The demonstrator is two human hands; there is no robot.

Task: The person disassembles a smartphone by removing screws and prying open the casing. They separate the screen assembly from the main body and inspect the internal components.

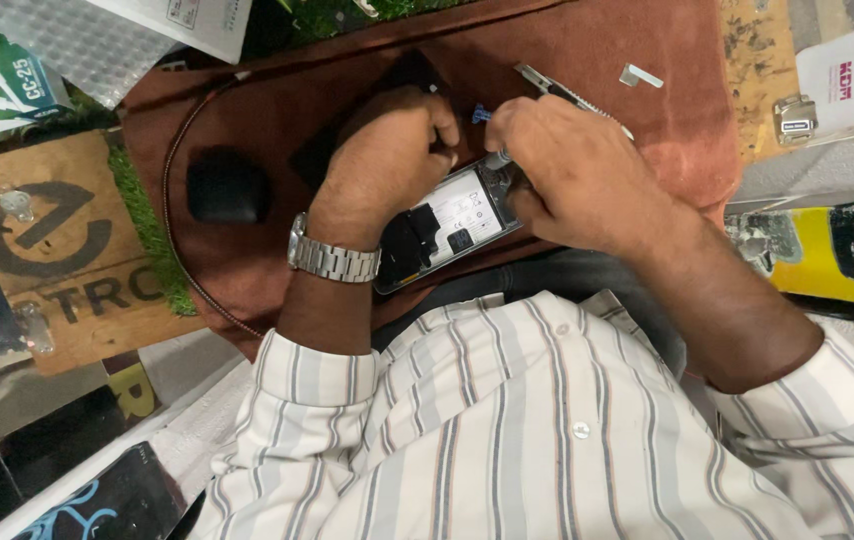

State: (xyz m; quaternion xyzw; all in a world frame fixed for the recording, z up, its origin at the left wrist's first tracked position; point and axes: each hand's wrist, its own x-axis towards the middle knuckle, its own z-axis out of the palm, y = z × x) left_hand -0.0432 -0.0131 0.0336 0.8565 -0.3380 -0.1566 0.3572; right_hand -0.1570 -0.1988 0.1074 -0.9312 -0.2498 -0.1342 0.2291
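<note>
The person's left hand point(387, 150) is curled into a loose fist, knuckles up, fingers bent under and pressing downward, its back turned to the camera. The left wrist is straight and wears a metal watch point(332, 260); the forearm runs back toward the body into a rolled-up striped sleeve point(322, 375). The right hand point(572, 170) sits just beside the left, fingers pinched together in a tight grip at their tips, thumb tucked in. The bare right forearm angles outward to the right, its cuff pushed up near the elbow.

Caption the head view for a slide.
Both hands work on an opened phone on a brown mat, right hand holding a screwdriver.
</note>
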